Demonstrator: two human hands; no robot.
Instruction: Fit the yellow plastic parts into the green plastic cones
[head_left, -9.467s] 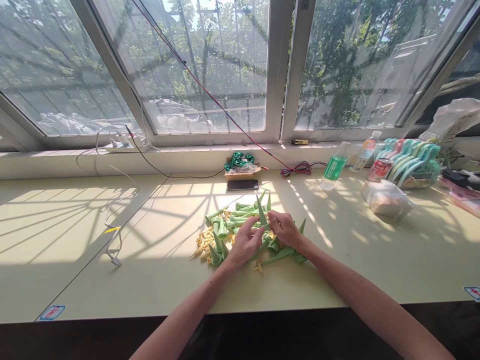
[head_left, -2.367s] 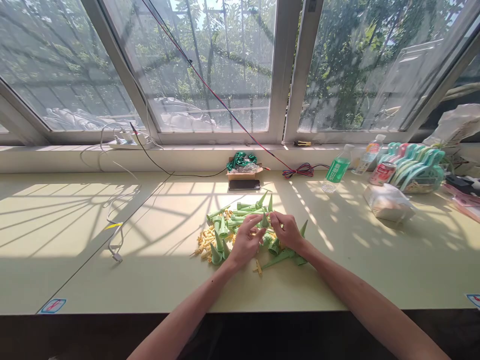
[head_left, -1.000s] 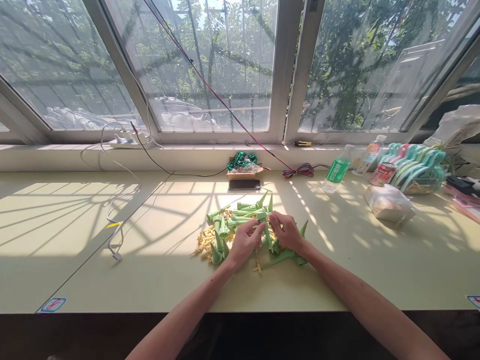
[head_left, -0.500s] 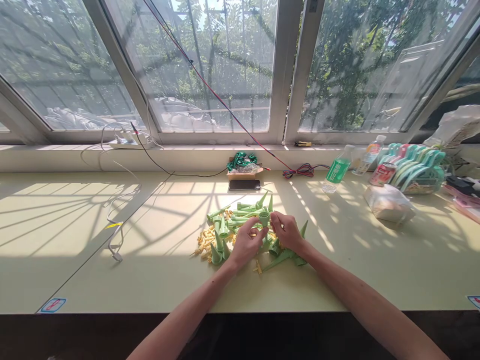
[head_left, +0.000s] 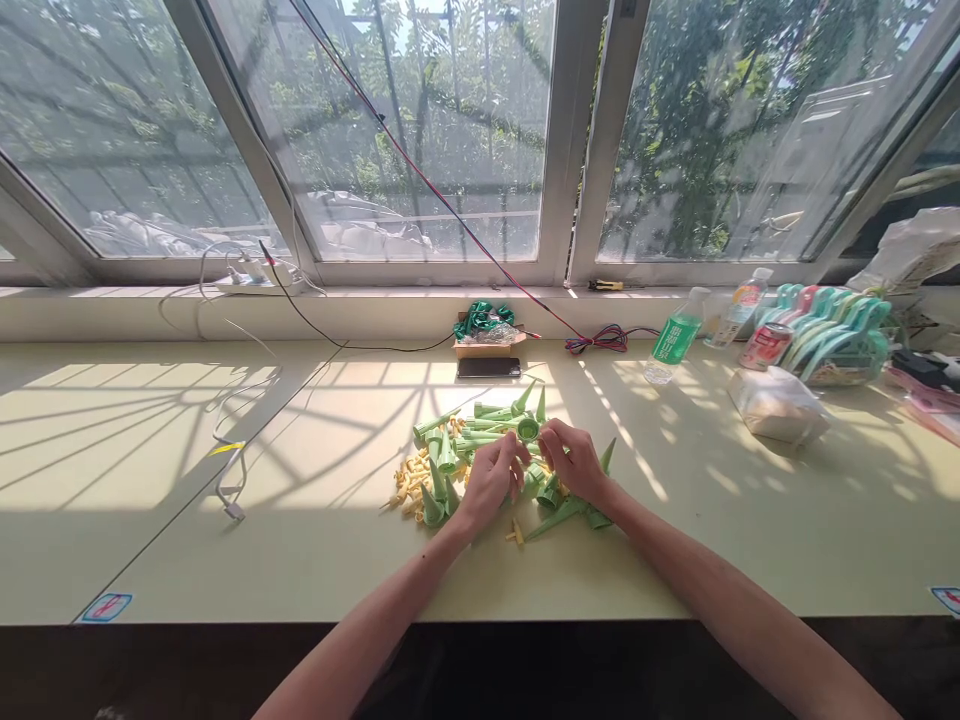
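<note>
Holding a green cone above the pile near the middle of the pale worktop, with its open round end facing the camera. Pinching it on one side with the fingertips of the left hand; on the other, with the fingers of the right hand drawn together close by the rim (impossible to tell whether gripping there or only touching).

Beneath and around the hands, many more green cones, mostly lying on their sides, with a few standing point up beside the left wrist. Heaped on the left of the pile, small yellow pieces. Between the forearms, near the tip of a long cone lying flat, a stray yellow piece.

Beyond the pile, a dark phone in front of a small open box. Farther right, a green-labelled bottle, a red can and a white-wrapped package. Well apart on the left, a white cable.
</note>
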